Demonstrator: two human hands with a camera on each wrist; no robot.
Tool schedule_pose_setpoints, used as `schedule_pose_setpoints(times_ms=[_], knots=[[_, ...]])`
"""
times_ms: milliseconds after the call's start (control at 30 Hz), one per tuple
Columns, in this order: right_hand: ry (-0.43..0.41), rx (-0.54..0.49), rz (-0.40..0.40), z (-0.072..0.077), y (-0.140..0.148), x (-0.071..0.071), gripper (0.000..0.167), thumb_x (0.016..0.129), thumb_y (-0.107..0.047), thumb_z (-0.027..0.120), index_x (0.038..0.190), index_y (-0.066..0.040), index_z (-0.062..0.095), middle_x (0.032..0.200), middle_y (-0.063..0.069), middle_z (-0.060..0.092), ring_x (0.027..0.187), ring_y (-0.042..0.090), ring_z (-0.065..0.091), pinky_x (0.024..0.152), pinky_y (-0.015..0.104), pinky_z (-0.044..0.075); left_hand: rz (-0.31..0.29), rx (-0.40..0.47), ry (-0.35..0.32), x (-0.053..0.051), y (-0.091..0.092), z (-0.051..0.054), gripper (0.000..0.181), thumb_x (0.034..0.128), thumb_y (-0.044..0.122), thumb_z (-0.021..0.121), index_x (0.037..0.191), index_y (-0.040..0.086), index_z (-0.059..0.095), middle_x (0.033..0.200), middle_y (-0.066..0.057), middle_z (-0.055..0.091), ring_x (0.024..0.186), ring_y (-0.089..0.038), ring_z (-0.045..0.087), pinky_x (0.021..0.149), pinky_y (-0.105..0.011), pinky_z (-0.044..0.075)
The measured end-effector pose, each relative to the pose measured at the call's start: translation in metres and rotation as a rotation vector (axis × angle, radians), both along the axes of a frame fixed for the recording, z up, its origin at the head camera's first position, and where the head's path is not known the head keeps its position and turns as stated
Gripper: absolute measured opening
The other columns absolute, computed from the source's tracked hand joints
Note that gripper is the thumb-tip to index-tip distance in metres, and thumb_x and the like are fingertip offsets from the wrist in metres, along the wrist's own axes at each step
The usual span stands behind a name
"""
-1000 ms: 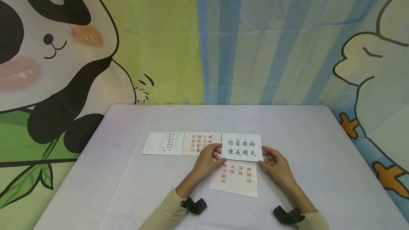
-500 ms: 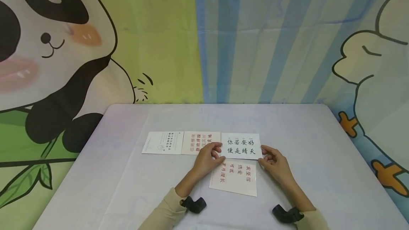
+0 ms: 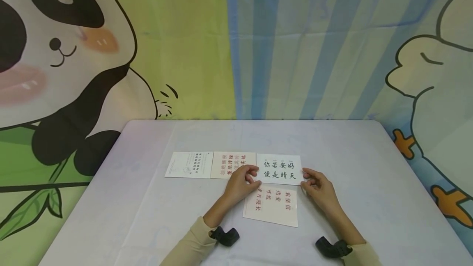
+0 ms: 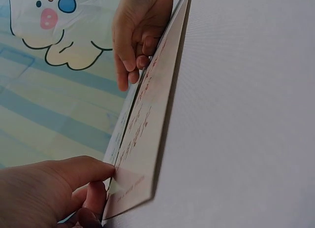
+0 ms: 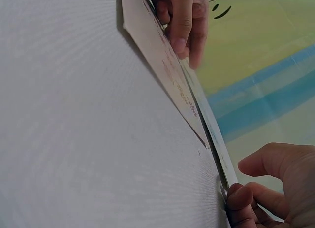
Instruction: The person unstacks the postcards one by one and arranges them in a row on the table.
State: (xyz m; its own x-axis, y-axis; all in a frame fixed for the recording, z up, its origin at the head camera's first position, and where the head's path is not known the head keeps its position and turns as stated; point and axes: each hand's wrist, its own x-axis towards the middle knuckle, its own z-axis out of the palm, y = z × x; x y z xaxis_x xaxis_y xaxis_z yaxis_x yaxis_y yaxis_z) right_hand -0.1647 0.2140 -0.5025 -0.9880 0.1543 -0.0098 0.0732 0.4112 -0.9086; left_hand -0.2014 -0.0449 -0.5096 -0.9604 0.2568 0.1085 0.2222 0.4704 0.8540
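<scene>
Cartoon backdrop point(image 3: 196, 48), big panda point(image 3: 81, 63) at left, pale worktop point(image 3: 148, 225) below. Three cards in row, pretty tidy: small-print card point(image 3: 189, 165), cream card point(image 3: 233, 160), then white card point(image 3: 279, 169) at right end. Left grip point(image 3: 239, 184) pinching white card's left edge, right grip point(image 3: 320, 190) curled onto its right edge. Crooked card point(image 3: 273, 210) with red writing lies on near side. Black gadget point(image 3: 226, 237) on each wrist.

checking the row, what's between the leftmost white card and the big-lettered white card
The head view shows a cream card, partly hidden by the left hand, between the leftmost card and the big-lettered card.
</scene>
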Motion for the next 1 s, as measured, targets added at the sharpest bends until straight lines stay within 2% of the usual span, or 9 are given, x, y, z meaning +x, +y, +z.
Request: schedule_pose_setpoints(times_ms=[300,567,1000], knots=[[-0.007,-0.007,-0.007,0.0018,0.0005,-0.0004,0.045,0.088,0.001,0.065,0.131,0.003,0.055,0.116,0.020,0.057,0.078,0.005,0.049,0.060,0.017,0.048,0.017,-0.009,-0.001,-0.0014,0.0022,0.0001,0.030,0.0864,0.017,0.073,0.114,0.006,0.066,0.092,0.003,0.060,0.070,-0.003,0.052,0.066,-0.019,0.045],[0.009,-0.047,0.017,0.0003,0.0007,0.0001,0.043,0.089,0.002,0.063,0.131,0.005,0.054,0.118,0.022,0.056,0.078,0.004,0.050,0.059,0.019,0.048,-0.002,-0.005,0.034,0.0000,0.0002,0.0001,0.030,0.0887,0.013,0.070,0.118,0.007,0.064,0.094,0.002,0.059,0.070,-0.003,0.051,0.064,-0.018,0.044],[-0.014,-0.054,-0.002,0.0010,-0.0014,0.0019,0.043,0.089,0.002,0.061,0.131,0.004,0.053,0.120,0.022,0.054,0.076,0.007,0.050,0.057,0.019,0.047,-0.009,0.090,0.027,0.0018,0.0026,0.0045,0.031,0.0897,0.010,0.066,0.120,0.008,0.062,0.096,0.000,0.059,0.071,-0.006,0.051,0.062,-0.018,0.044]])
